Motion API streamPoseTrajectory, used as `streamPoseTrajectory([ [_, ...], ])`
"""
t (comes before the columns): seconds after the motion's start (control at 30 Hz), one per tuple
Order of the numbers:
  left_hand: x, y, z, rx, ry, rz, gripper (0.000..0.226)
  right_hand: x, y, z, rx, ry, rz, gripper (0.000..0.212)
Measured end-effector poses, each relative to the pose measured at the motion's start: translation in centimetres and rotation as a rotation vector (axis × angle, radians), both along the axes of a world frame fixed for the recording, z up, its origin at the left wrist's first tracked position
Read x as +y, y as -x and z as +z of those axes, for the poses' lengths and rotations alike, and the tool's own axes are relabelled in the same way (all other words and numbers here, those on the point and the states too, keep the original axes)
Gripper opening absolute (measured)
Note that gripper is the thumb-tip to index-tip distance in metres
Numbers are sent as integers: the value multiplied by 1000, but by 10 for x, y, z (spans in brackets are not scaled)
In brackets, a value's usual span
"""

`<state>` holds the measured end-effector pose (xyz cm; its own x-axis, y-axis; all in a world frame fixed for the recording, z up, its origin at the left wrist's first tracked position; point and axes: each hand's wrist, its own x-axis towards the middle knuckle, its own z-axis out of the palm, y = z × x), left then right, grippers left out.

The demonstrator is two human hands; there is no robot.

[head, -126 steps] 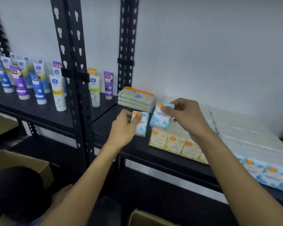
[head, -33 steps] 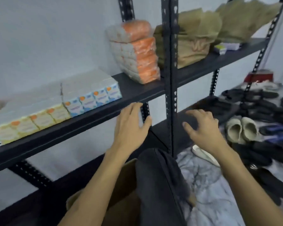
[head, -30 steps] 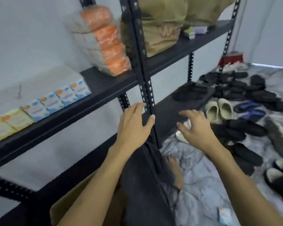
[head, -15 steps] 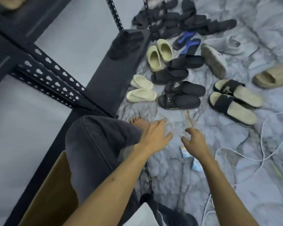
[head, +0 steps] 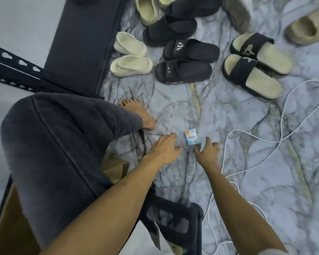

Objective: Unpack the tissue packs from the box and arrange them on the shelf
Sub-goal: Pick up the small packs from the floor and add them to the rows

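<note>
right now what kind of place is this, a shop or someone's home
Probably a home storeroom or entryway rather than a shop: many worn slides lie loose on the marble-patterned floor, beside a black metal shelving rack; a tissue pack lies on the floor.

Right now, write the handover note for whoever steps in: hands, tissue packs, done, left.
Left hand: open, fingers spread low over the marble-patterned floor, holding nothing.
Right hand: open, reaching at a second pack partly hidden under its fingers; not gripped.
Small blue-and-white tissue pack with an orange dot: lies on the floor between the two hands.
Brown cardboard box: bottom left, beside the person's knee. Its contents cannot be seen.
Done: neither pack picked up yet.
Left: pick up the packs from the floor, put them on the shelf. Mind the white cable right of the hands.
</note>
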<state>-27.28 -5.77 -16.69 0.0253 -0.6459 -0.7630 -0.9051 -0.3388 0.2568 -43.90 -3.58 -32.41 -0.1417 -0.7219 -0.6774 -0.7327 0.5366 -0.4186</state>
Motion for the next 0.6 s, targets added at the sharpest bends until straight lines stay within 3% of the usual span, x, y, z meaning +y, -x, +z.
streamPoseTrajectory([
  [0.37, -2, -9, -46, 43, -98, 153, 45, -16, -45, -37, 152, -22, 69, 59],
  [0.6, -6, -19, -63, 74, -146, 292, 42, -23, -45, -49, 99, 50, -69, 41],
])
